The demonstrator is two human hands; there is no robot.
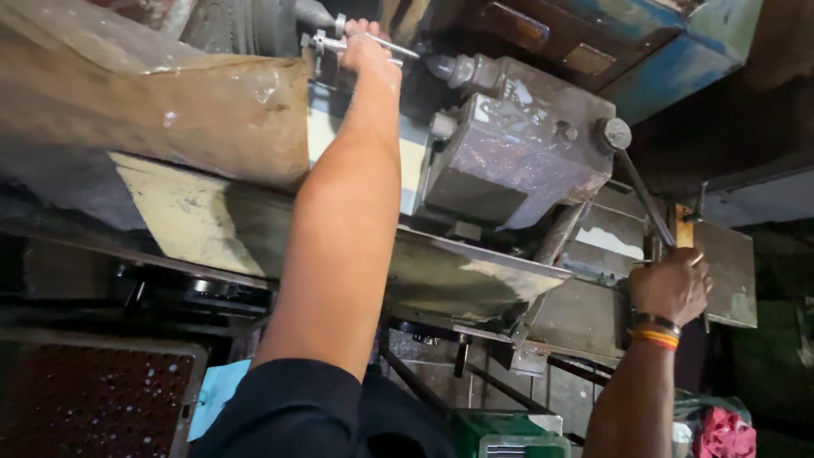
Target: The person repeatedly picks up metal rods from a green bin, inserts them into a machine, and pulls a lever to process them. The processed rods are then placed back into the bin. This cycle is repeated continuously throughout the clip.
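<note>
The left hand (366, 47) closes its grip around a metal T-handle key (360, 44) at the lathe's chuck; the right hand (670, 287) clasps the tailstock's (517, 144) long lever (644, 197).

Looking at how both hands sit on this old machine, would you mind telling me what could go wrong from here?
1. The left hand grips a thin silver T-shaped key beside the dark round chuck; left in place, the key might be flung if the spindle started.
2. The right hand holds a long grey metal lever by its end; a slip could knock the knuckles against the rusty flat plate beside it.
3. The outstretched left forearm crosses the worn grey metal block, which could catch it.
</note>
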